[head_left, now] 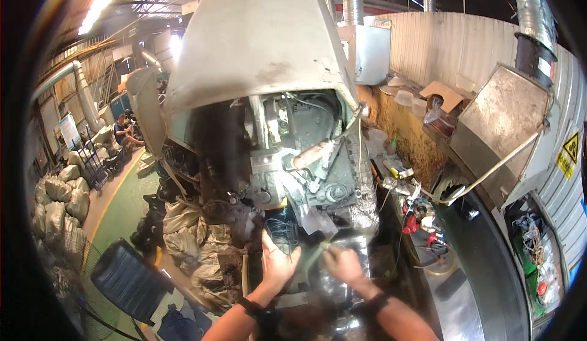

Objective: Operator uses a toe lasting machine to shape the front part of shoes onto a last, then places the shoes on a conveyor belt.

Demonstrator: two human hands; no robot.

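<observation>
Below the machine's opening, my left hand point(278, 261) is closed around the side of a black lace-up shoe point(282, 232), its toe toward the machine. The laces show across its top. My right hand point(343, 264) is just to the right, its fingers curled around a thin pale-green strip point(316, 253) that is smeared by motion. I cannot tell what kind of thing the strip is. Inside the lit machine point(306, 176), metal parts and a brownish cylinder point(313, 154) sit beyond the shoe. A shiny metal surface point(342, 286) lies below my right hand.
A large pale hood point(257, 41) covers the machine. Left are a black chair point(131, 277), pale sacks point(183, 237) and a seated person point(124, 132) farther off. At right, red-handled tools point(411, 223) lie beside a dark conveyor belt point(483, 261) under a metal cover point(501, 127).
</observation>
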